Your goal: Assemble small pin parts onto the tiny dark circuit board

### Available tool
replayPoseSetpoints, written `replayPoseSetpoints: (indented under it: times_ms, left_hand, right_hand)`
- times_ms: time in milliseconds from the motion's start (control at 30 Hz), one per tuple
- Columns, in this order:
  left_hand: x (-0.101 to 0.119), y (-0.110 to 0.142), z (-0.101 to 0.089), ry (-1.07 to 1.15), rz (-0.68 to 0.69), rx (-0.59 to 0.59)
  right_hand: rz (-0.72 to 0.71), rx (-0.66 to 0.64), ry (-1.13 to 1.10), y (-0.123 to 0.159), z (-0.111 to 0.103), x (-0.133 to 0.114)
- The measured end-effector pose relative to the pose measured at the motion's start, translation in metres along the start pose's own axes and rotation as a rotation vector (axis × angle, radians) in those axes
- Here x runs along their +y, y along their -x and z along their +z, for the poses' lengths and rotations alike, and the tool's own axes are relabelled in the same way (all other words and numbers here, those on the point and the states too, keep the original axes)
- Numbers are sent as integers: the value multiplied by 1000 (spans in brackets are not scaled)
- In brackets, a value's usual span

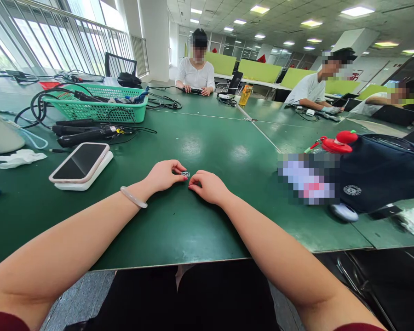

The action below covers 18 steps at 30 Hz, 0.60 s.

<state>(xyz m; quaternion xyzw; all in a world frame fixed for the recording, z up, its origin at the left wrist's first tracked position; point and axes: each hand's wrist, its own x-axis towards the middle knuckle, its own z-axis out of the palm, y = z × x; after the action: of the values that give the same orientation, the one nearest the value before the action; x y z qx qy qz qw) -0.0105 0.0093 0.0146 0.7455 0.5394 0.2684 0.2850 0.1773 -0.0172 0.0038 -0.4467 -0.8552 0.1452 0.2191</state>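
Observation:
My left hand (167,174) is closed in a pinch on a small flat piece with a black-and-white pattern (185,174), just above the green table (207,220). Its exact kind is too small to tell. Close by on the right, my right hand (209,186) has its thumb and fingers curled together near the piece. Whether anything is between those fingertips is hidden. A pale bangle (134,197) circles my left wrist.
To the left lie a phone (79,162) on a white box (86,185), black handheld devices (86,134) and a green basket (100,110) with cables. At right are a dark bag (382,170), a bottle with a red lid (338,141) and a mouse (344,213). Several people sit beyond.

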Motion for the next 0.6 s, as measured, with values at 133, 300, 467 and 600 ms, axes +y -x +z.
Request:
replayPoseSetpoints:
  times_ms: [133, 300, 467, 600]
  left_hand:
    - [0, 0, 1, 74, 4, -12]
    - [8, 4, 3, 356, 13, -67]
    - [15, 7, 4, 626, -41, -113]
    - [16, 7, 3, 743, -54, -116]
  right_hand:
    - [61, 140, -150, -2, -1, 1]
    - [159, 251, -497, -3, -1, 6]
    - [178, 231, -711, -2, -2, 3]
    - [146, 246, -779, 0, -5, -1]
